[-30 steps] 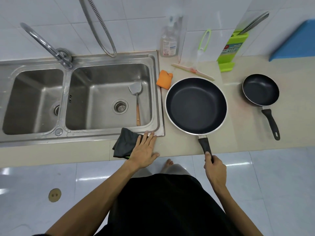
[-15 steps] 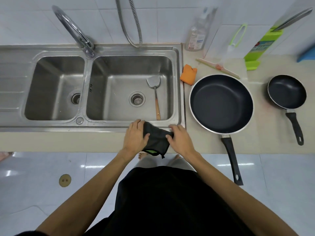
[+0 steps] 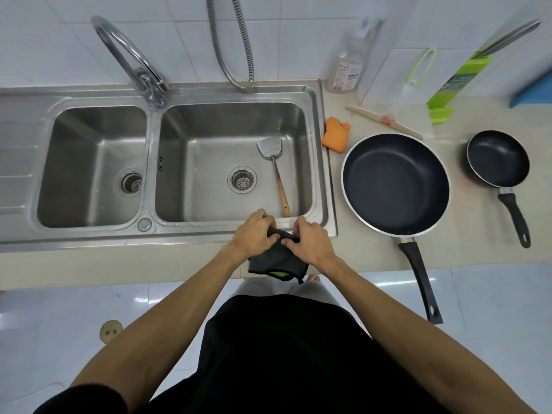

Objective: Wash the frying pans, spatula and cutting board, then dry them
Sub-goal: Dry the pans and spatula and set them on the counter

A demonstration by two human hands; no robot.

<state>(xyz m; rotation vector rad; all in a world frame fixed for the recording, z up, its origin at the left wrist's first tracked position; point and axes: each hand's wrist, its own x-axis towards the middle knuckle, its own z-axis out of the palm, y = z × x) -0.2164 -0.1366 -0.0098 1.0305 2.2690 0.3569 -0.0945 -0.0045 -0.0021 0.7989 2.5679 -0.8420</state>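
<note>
Black top (image 3: pixel 283 354), short black sleeve (image 3: pixel 80 398), forearms (image 3: pixel 179 309) bare.

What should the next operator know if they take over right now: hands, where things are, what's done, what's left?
Hands: left hand and right hand both grip the cloth at the front rim of the sink.
Things: spatula lies in the right basin; big pan and small pan sit on the counter right of it; cutting board seems to lean on the wall behind them.
Done: cannot tell if anything is washed; no water runs.
Left: probably wash and dry all four.
</note>
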